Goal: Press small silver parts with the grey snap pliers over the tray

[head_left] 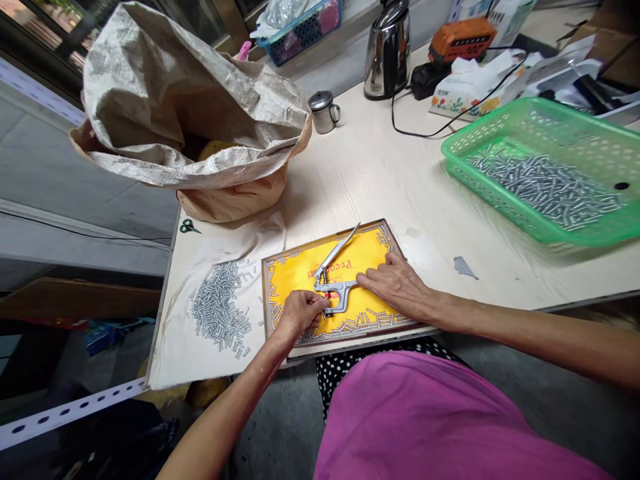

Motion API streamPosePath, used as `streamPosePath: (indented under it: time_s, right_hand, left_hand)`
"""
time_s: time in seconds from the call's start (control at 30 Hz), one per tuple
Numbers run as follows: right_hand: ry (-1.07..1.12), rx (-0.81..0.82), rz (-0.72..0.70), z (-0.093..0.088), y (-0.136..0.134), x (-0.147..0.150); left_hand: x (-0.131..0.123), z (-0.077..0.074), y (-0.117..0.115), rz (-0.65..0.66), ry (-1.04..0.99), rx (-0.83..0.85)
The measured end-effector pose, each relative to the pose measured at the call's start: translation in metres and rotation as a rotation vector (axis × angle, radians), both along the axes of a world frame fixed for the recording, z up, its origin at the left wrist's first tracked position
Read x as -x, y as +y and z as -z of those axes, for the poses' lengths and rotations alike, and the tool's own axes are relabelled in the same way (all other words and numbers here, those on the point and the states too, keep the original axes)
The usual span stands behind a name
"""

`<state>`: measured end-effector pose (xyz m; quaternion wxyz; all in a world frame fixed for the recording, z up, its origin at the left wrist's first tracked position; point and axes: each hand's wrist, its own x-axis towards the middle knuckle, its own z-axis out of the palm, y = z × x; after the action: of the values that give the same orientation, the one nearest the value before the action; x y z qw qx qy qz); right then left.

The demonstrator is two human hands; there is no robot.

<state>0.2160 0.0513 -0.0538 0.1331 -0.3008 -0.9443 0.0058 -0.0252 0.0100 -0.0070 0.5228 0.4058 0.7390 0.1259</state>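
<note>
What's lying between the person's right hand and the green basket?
In the head view, only pale wood-grain tabletop lies between the right hand and the green plastic basket, with a small grey scrap on it.

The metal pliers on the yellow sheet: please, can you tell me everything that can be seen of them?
These metal pliers are bright silver and look like steel. A long, slim handle runs toward the far edge of the frame from a curved, forked body, and a small red part shows near the left hand, which holds them. They rest on a yellow printed sheet inside a wooden frame. The right hand's fingers reach their side arm.
</note>
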Motion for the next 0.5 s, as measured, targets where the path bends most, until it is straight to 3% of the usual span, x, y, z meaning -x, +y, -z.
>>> streamPosePath:
  time_s: [0.3, 0.5]
  right_hand:
    - [-0.006, -0.074, 0.042, -0.005, -0.0029, 0.0009]
    - [-0.017, -0.085, 0.033, 0.0006, -0.0024, 0.0019]
  left_hand:
    - [0.0057, 0.0025, -0.0024, -0.049, -0.101, 0.004]
    - [0.0063, -0.001, 0.0051, 0.067, -0.086, 0.081]
